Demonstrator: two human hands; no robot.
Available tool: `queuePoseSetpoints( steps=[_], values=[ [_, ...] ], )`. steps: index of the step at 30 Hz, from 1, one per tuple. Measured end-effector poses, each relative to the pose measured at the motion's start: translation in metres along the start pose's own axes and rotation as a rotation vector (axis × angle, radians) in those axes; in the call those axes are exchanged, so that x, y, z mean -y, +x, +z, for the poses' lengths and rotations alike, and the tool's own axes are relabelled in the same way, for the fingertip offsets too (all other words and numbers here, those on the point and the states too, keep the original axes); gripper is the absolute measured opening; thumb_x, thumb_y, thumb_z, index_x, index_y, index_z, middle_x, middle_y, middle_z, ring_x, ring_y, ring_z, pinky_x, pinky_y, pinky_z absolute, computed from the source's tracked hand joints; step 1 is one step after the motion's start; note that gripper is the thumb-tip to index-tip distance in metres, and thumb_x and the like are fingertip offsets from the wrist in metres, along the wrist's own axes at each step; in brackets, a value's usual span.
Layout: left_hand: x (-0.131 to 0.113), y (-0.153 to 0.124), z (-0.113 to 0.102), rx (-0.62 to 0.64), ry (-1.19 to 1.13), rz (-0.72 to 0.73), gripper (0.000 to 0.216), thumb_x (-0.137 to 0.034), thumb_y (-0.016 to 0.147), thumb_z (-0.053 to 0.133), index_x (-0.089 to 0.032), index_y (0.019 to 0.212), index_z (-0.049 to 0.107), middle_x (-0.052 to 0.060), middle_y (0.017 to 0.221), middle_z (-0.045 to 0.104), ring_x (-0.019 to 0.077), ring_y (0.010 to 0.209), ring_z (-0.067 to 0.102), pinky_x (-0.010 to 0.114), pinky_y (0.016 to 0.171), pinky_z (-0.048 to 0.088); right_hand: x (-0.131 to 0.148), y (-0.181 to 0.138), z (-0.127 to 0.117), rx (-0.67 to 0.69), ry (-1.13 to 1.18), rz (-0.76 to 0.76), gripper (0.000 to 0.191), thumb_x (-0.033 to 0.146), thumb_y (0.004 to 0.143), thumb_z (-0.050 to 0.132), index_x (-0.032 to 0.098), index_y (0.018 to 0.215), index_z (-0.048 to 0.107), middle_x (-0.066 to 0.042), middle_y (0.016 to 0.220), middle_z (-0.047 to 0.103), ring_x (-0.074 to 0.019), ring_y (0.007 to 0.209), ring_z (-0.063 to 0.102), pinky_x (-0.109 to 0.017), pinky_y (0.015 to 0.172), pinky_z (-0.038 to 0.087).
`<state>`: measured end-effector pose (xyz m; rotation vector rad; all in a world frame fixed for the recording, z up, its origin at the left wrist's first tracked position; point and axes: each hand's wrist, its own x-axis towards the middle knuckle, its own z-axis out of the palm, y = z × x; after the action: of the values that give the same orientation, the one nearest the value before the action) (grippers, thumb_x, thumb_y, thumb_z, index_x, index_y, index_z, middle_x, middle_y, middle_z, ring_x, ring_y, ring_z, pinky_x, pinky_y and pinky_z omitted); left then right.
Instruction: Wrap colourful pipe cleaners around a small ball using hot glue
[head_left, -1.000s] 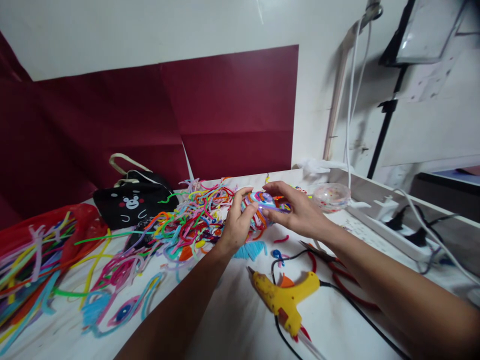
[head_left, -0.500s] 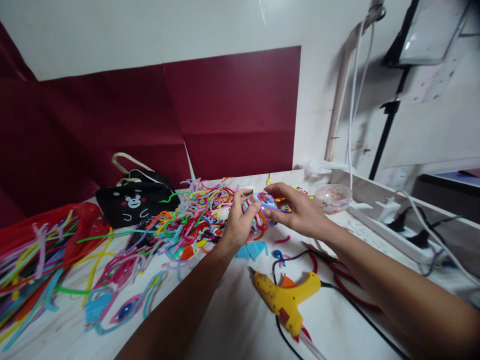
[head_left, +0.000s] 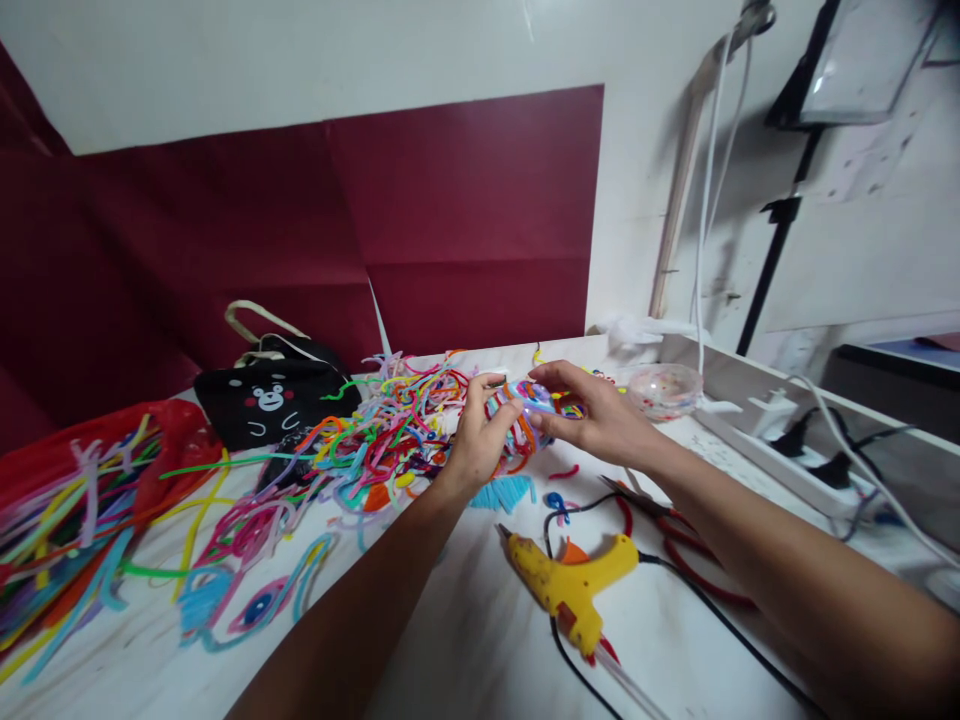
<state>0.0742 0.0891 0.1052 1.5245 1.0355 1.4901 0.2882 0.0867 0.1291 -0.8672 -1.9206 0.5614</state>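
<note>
Between both hands is a rounded, multicoloured piece of pipe-cleaner craft [head_left: 525,410], mostly blue, purple, orange and white. My left hand [head_left: 480,437] grips its left side, thumb pressed on the front. On the other side my right hand [head_left: 592,415] holds it with thumb and fingers; part of the piece is hidden behind the fingers. A heap of loose coloured pipe cleaners [head_left: 397,415] lies just left of the hands. Below them on the table are a light blue fringed piece [head_left: 504,493] and a small blue bead-like piece [head_left: 556,503].
A yellow glue gun [head_left: 566,585] with a black cord lies in front, beside red-handled scissors [head_left: 637,498]. A clear round dish [head_left: 665,388] and a white power strip [head_left: 787,455] stand at right. At left are a black bag [head_left: 274,405] and a red bag of pipe cleaners [head_left: 180,445].
The view has shifted slightly. Both hands stay on the craft piece, with hardly any change in their grip.
</note>
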Motion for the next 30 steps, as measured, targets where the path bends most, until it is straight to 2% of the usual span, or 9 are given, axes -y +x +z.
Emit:
queuePoseSetpoints(
  steps=[5, 10, 15, 23, 30],
  values=[
    [0.000, 0.001, 0.000, -0.011, 0.043, -0.003, 0.038, -0.039, 0.095, 0.084, -0.027, 0.127, 0.067, 0.009, 0.128, 0.081, 0.0337, 0.126, 0.078, 0.050, 0.117, 0.061, 0.000, 0.001, 0.000, 0.006, -0.002, -0.002, 0.040, 0.038, 0.095, 0.088, 0.025, 0.131, 0.075, -0.013, 0.133, 0.089, -0.0309, 0.114, 0.086, -0.047, 0.097, 0.074],
    [-0.002, 0.003, -0.002, -0.031, 0.083, 0.020, 0.028, -0.038, 0.093, 0.089, -0.033, 0.113, 0.071, 0.008, 0.130, 0.081, 0.0374, 0.135, 0.073, 0.053, 0.126, 0.057, 0.002, 0.001, 0.000, 0.014, 0.009, 0.049, 0.041, 0.039, 0.094, 0.087, 0.025, 0.131, 0.075, -0.013, 0.131, 0.088, -0.0295, 0.110, 0.085, -0.046, 0.093, 0.075],
    [-0.002, 0.004, 0.001, -0.027, 0.077, -0.020, 0.028, -0.038, 0.093, 0.089, -0.030, 0.113, 0.072, 0.007, 0.122, 0.081, 0.0351, 0.126, 0.076, 0.048, 0.115, 0.061, 0.003, 0.001, 0.001, 0.034, 0.085, 0.102, 0.039, 0.038, 0.094, 0.087, 0.026, 0.128, 0.073, -0.013, 0.127, 0.086, -0.0281, 0.106, 0.083, -0.040, 0.081, 0.073],
    [-0.005, 0.004, 0.001, -0.028, 0.041, -0.068, 0.015, -0.036, 0.096, 0.084, -0.030, 0.106, 0.073, 0.006, 0.118, 0.081, 0.0364, 0.125, 0.078, 0.050, 0.114, 0.062, 0.003, 0.002, 0.001, 0.021, 0.032, 0.125, 0.039, 0.038, 0.095, 0.087, 0.023, 0.128, 0.072, -0.014, 0.123, 0.084, -0.0299, 0.104, 0.081, -0.046, 0.087, 0.075],
    [-0.011, -0.002, -0.002, 0.061, -0.058, -0.111, 0.027, -0.042, 0.092, 0.086, -0.030, 0.113, 0.073, 0.004, 0.112, 0.083, 0.0315, 0.114, 0.081, 0.043, 0.101, 0.065, 0.004, 0.003, 0.001, 0.007, 0.018, 0.136, 0.037, 0.034, 0.095, 0.085, 0.023, 0.127, 0.072, -0.014, 0.127, 0.083, -0.0291, 0.107, 0.081, -0.038, 0.082, 0.073]
  ],
)
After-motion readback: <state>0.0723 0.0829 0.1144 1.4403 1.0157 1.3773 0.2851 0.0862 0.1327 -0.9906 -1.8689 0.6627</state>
